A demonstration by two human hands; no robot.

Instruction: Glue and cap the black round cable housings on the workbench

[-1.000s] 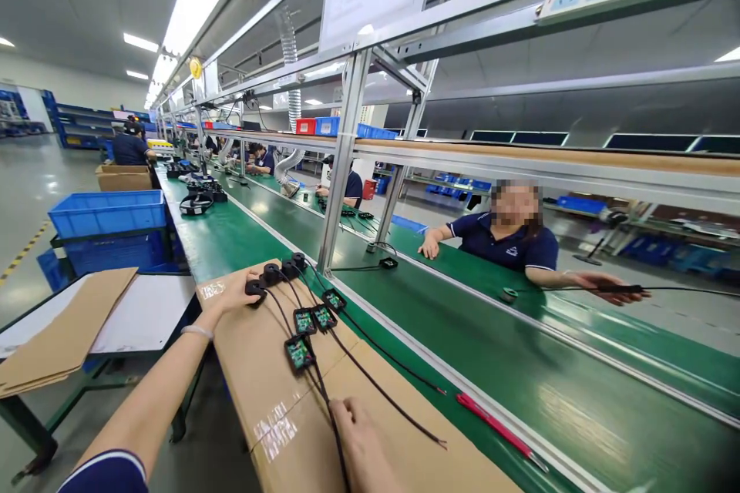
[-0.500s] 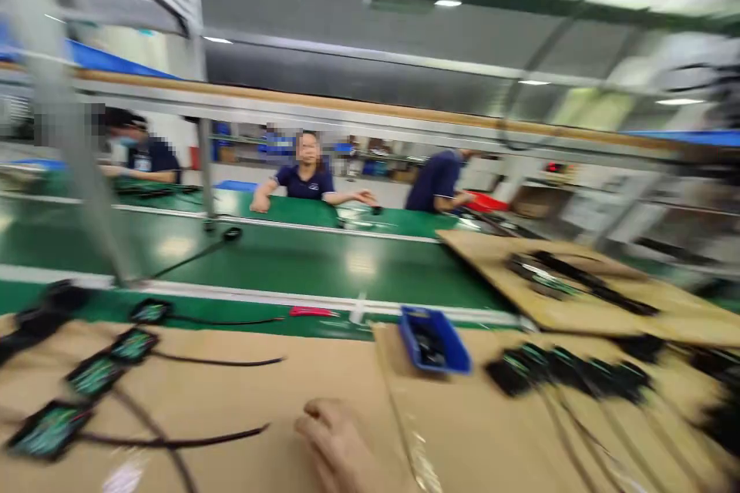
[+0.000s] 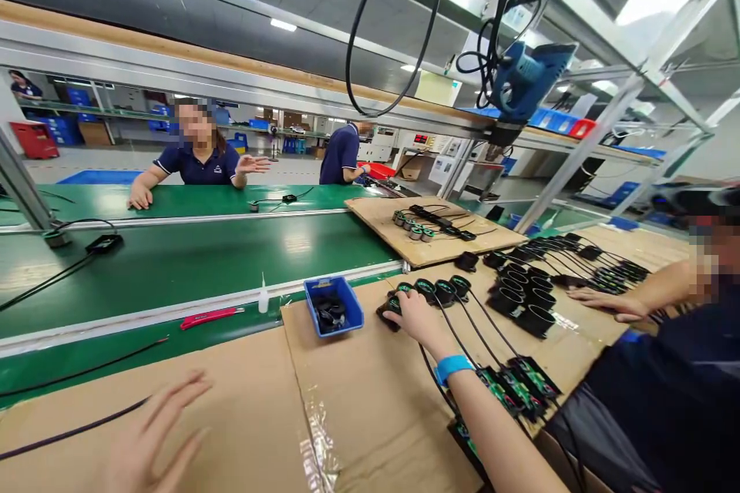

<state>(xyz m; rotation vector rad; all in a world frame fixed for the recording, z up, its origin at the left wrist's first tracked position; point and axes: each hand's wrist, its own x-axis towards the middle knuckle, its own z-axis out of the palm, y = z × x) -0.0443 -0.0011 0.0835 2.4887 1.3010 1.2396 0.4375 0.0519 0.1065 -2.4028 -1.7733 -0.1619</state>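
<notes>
My left hand (image 3: 156,435) is held over the cardboard sheet at the lower left, slightly blurred, fingers spread and nothing in it. A black cable (image 3: 75,427) runs up close to it. My right hand (image 3: 415,317), with a blue wristband, has its fingers around a black round housing (image 3: 388,314), partly hidden by them. This housing is at the left end of a row; beside it are similar black round housings (image 3: 444,291) with green inside. Their cables lead down to open black boxes with green circuit boards (image 3: 529,376), partly behind my right forearm.
A blue bin (image 3: 334,308) of black parts stands near my right hand. Behind it lie a red cutter (image 3: 209,317) and a small white bottle (image 3: 264,299). A blue power tool (image 3: 523,81) hangs overhead. At the right, a co-worker's hand (image 3: 607,302) rests among more black housings (image 3: 523,293).
The view has swung to the right. My right hand and forearm have come into view, with the hand on a black round housing; my left hand appears farther left with fingers spread.
</notes>
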